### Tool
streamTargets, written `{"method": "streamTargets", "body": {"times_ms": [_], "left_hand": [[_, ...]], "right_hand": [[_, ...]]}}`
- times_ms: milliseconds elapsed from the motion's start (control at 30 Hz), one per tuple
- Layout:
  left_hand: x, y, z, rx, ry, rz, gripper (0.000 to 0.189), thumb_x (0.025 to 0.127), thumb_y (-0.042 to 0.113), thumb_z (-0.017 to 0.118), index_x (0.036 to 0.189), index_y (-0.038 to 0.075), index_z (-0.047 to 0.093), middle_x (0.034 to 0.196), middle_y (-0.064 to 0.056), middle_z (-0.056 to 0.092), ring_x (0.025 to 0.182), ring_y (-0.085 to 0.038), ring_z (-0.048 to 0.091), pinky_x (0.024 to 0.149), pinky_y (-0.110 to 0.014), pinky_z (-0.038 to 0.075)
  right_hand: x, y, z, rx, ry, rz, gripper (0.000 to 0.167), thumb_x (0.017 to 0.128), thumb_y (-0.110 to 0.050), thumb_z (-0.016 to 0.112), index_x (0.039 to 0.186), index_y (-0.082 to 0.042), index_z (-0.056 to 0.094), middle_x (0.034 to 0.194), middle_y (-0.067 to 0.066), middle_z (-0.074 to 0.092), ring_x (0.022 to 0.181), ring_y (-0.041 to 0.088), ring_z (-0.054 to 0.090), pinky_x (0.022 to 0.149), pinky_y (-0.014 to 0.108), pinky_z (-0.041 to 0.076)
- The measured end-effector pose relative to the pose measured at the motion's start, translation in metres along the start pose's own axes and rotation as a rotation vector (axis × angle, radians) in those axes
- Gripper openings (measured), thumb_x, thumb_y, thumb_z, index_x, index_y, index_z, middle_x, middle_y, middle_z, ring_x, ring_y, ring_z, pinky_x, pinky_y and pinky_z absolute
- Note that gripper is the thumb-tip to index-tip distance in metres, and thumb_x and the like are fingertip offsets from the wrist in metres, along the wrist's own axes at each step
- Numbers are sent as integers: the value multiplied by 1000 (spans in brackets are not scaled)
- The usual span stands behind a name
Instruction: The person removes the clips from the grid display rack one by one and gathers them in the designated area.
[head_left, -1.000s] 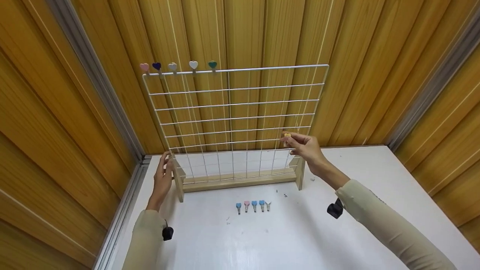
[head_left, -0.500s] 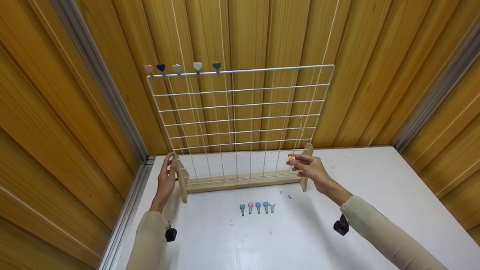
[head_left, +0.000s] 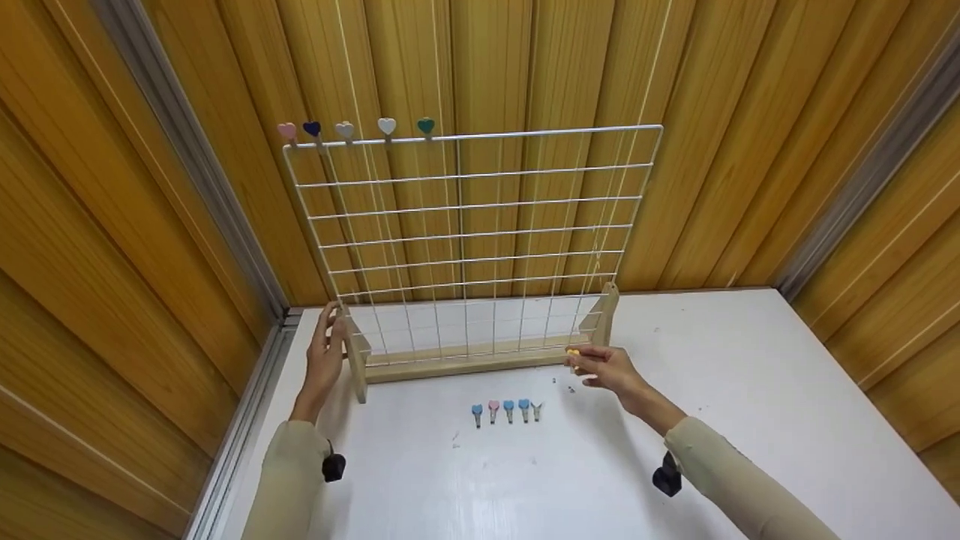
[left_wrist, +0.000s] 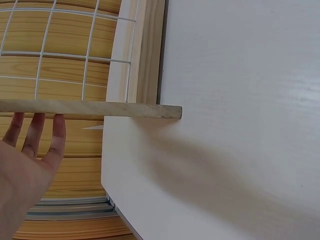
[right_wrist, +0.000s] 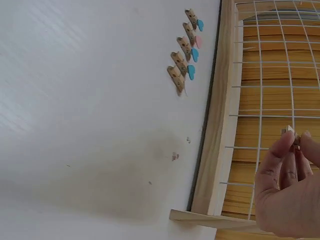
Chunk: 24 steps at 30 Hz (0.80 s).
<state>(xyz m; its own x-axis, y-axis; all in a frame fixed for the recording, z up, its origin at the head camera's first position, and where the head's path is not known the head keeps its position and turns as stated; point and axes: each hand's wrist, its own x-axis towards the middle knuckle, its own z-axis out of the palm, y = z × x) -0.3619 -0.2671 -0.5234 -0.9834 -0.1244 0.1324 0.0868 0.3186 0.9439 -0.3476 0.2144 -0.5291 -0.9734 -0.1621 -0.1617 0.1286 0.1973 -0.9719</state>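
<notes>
Right hand (head_left: 611, 369) pinches yellow clip (head_left: 573, 352) near wire rack (head_left: 525, 133). Left hand (head_left: 325, 357), fingers nearly straight, touches wooden stand (head_left: 355, 366) (five more clips (head_left: 509, 407) lie on table (head_left: 450, 495)).

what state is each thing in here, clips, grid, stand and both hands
Yellow clip: pinched between fingers, not on the grid
Right hand: holding the yellow clip
Wire grid: upright in its stand
Wooden stand: standing on the white table
Left hand: touching the stand's left side
Five upper clips: fastened along the top wire
Five lower clips: lying loose in a row
</notes>
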Motion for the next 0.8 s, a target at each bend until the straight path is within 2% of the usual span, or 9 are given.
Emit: {"method": "streamTargets", "body": {"times_ms": [100, 267, 367, 500, 633, 800], "left_hand": [[-5, 4, -3, -9, 2, -12, 55, 113, 41, 29, 164, 26, 16, 163, -18, 29, 128, -35, 46, 106, -57, 47], [-13, 27, -5, -50, -31, -42, 54, 114, 32, 30, 165, 19, 15, 164, -22, 25, 136, -41, 43, 111, -62, 43], [-15, 32, -4, -62, -40, -50, 54, 114, 29, 31, 164, 18, 15, 164, -24, 24, 138, -43, 42, 112, -63, 41], [-11, 18, -1, -58, -31, -36, 54, 114, 34, 29, 165, 22, 15, 164, -21, 26, 138, -41, 42, 112, -62, 42], [-6, 3, 1, -39, -23, -27, 56, 113, 42, 28, 165, 28, 13, 164, -18, 27, 140, -38, 42, 112, -60, 43], [-2, 2, 1, -34, -1, -7, 56, 112, 45, 30, 164, 27, 18, 161, -17, 30, 135, -37, 44, 109, -61, 44]], "right_hand": [[1, 14, 7, -4, -32, 22, 38, 101, -22, 68, 129, 2, 66, 105, -3, 77, 90, 7, 69, 76, 21, 57], [-2, 34, 14, 25, -94, 45, 42, 101, -17, 67, 133, 9, 62, 103, -1, 78, 85, 5, 70, 74, 20, 58], [-4, 44, 19, 48, -123, 54, 42, 100, -16, 67, 133, 10, 61, 104, 1, 79, 85, 6, 71, 75, 22, 58], [-7, 54, 24, 58, -140, 54, 42, 100, -15, 67, 132, 12, 61, 104, 3, 79, 84, 8, 72, 74, 23, 59], [-6, 62, 28, 44, -136, 50, 42, 100, -12, 67, 129, 17, 59, 97, 4, 79, 76, 5, 70, 67, 21, 57], [-1, 66, 32, -15, -112, -24, 38, 98, -5, 67, 124, 21, 60, 87, 11, 78, 67, 5, 69, 60, 17, 56]]}}
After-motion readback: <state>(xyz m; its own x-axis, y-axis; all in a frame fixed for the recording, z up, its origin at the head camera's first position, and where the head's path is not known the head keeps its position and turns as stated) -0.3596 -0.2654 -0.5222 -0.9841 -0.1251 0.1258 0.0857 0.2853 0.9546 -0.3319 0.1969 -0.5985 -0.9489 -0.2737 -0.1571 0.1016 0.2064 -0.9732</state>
